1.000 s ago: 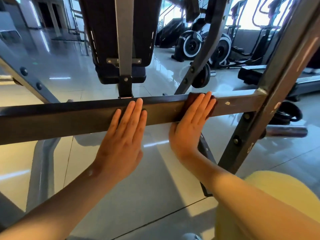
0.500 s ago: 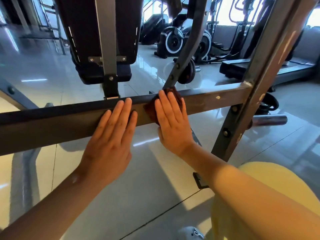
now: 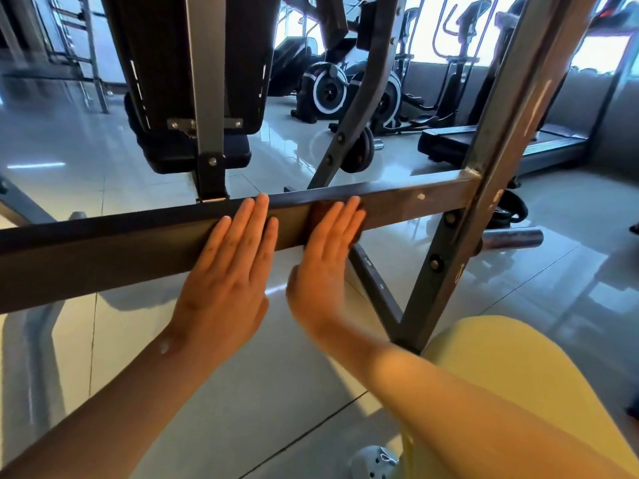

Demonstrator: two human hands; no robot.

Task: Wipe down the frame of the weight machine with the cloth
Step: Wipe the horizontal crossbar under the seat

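A dark grey horizontal bar of the weight machine frame [image 3: 103,250] runs across the view at chest height. My left hand [image 3: 228,271] lies flat on it with straight fingers. Just to its right, my right hand [image 3: 325,257] presses a dark brown cloth [image 3: 359,223] flat against the bar's front face. Only the cloth's edges show around my fingers. The bar joins a slanted upright post [image 3: 498,174] on the right.
A black padded seat [image 3: 193,98] on a grey post hangs behind the bar. Weight plates [image 3: 359,150], exercise bikes [image 3: 328,91] and a treadmill [image 3: 484,143] stand beyond on the glossy tiled floor. My knee in yellow fabric [image 3: 511,392] is at lower right.
My right hand slid the cloth leftwards along the bar, from near the upright post to right beside my left hand. The left hand stayed flat on the bar.
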